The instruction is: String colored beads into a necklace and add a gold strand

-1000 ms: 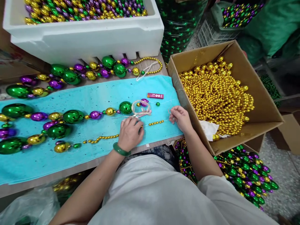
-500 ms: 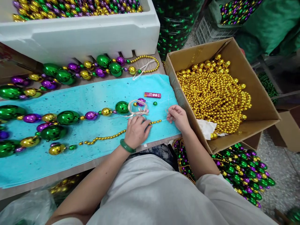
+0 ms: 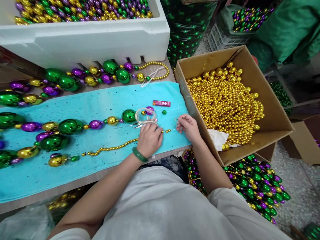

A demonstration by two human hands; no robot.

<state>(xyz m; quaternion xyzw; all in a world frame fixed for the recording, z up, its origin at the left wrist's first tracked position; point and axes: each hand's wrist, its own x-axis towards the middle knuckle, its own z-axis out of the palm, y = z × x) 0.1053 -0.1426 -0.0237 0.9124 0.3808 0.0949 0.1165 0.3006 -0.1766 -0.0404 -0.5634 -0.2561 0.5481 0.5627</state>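
Bright, even light from above – glints on the beads (image 3: 225, 100), soft shadows, edges perhaps slightly warped

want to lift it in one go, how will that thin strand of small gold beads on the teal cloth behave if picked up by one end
The strand of small gold beads lies in a loose wavy line on the teal cloth, so it is probably floppy and would dangle. Its beads look tiny, so likely light. The right hand pinches the thread beyond them; unknotted, beads might slide off.

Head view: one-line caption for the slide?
Left hand slides small gold beads along a thread pinched by the right hand, over a turquoise cloth.
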